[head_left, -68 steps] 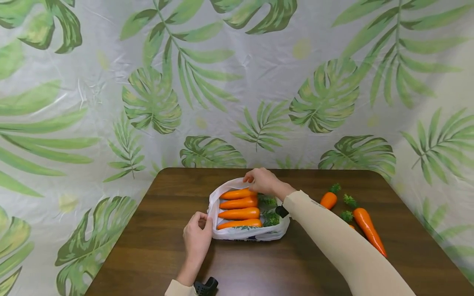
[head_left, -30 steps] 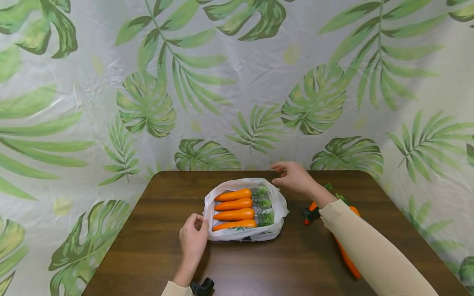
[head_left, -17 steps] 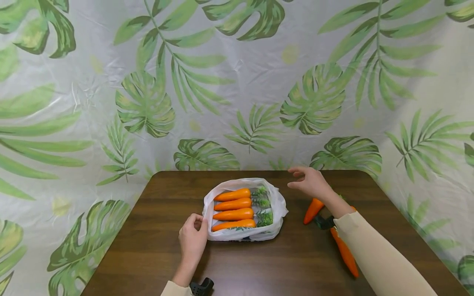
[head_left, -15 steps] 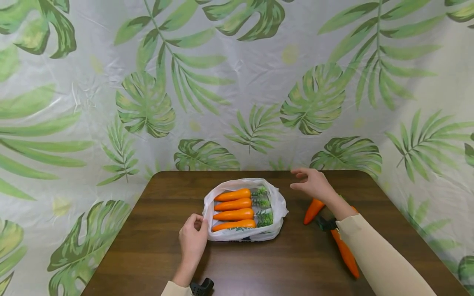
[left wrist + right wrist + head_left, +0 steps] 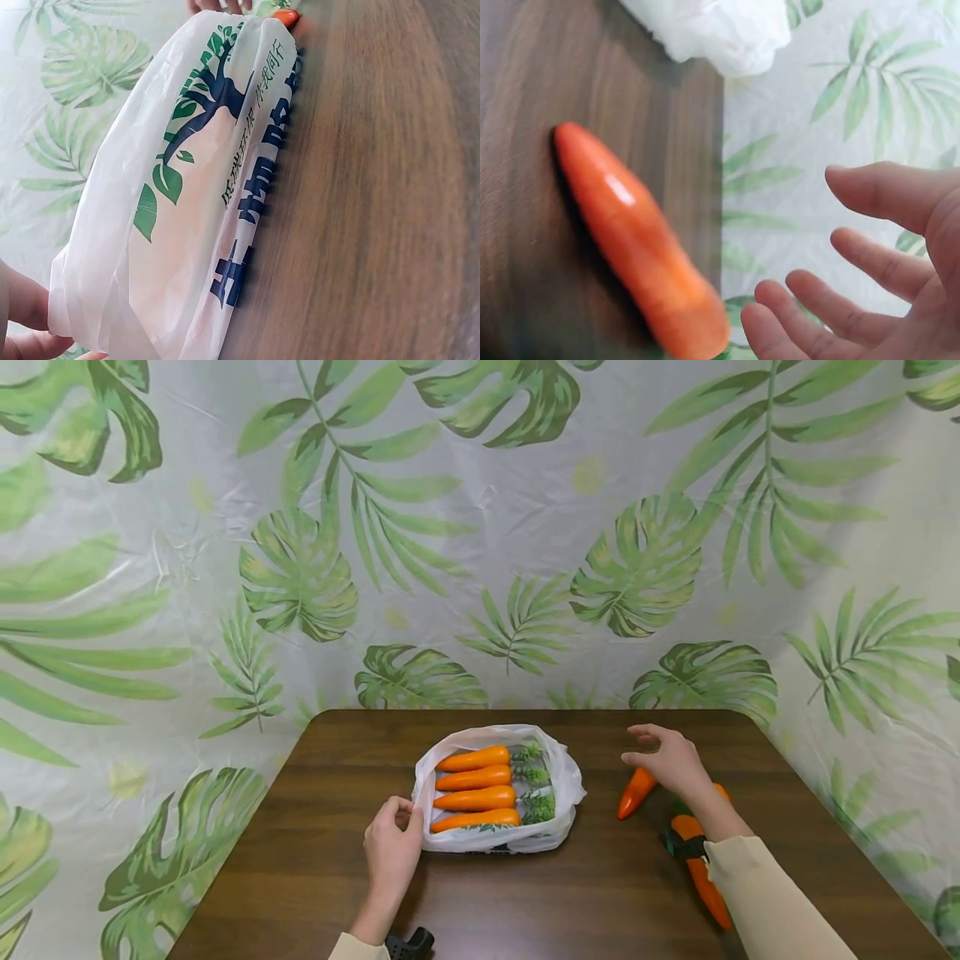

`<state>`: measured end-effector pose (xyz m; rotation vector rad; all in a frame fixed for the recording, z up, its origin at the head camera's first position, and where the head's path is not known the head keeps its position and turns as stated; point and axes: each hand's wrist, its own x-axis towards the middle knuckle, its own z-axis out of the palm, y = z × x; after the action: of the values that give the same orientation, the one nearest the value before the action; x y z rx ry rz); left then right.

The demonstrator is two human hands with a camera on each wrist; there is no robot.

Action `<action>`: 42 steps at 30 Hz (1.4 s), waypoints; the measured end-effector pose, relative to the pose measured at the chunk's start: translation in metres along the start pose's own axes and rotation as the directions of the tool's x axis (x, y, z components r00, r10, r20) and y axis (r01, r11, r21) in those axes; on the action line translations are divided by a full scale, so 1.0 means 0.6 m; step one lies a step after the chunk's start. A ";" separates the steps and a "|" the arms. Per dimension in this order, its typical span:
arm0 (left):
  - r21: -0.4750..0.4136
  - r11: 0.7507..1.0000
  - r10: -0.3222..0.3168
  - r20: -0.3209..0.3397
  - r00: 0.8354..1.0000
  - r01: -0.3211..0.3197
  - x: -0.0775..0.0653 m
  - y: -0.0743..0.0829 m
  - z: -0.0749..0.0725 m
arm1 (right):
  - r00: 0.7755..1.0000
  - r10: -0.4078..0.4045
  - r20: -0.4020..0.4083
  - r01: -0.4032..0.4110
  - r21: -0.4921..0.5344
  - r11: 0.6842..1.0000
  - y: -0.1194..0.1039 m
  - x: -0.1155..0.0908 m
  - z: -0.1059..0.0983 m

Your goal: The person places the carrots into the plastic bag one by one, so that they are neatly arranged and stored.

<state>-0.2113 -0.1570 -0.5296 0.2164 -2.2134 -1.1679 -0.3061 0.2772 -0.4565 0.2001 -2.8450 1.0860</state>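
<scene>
Well, from where I stand, the bagging looks more than half done. Four carrots (image 5: 474, 799) lie side by side in the white plastic bag (image 5: 566, 774), which sits on the tabletop (image 5: 480, 902) between the two hands, its mouth spread wide. The left hand (image 5: 393, 843) is at the end of the bag beside it, thumb and fingertips pinching the rim.

The right hand (image 5: 669, 762) is well apart from the bag and holds nothing; its fingers are loosely bent and spread, the thumb standing away from them. Below it, just apart from the fingers, lies one loose carrot (image 5: 636, 793). A second carrot (image 5: 707, 892) lies partly under that arm, nearer the person. An orange patch (image 5: 722, 791) past the right wrist may be a third, though the arm hides too much to tell.

So I'd judge at least two are left to go in, and the bag isn't closed up yet.
</scene>
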 end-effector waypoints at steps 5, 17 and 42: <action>-0.002 1.000 0.008 -0.009 1.000 -0.008 -0.002 0.000 0.000 | 0.999 0.032 -0.019 -0.033 -0.055 0.998 0.024 -0.007 0.007; -0.006 1.000 -0.001 -0.008 1.000 0.001 -0.002 0.001 0.000 | 0.997 0.076 0.003 -0.074 -0.183 0.980 0.050 -0.008 0.019; 0.002 1.000 -0.009 0.001 1.000 0.009 0.001 -0.001 0.000 | 0.983 0.170 0.063 -0.161 -0.127 0.979 0.051 0.027 0.067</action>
<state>-0.2122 -0.1577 -0.5300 0.2273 -2.2169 -1.1707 -0.3283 0.2714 -0.5042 -0.0073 -3.0284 0.9452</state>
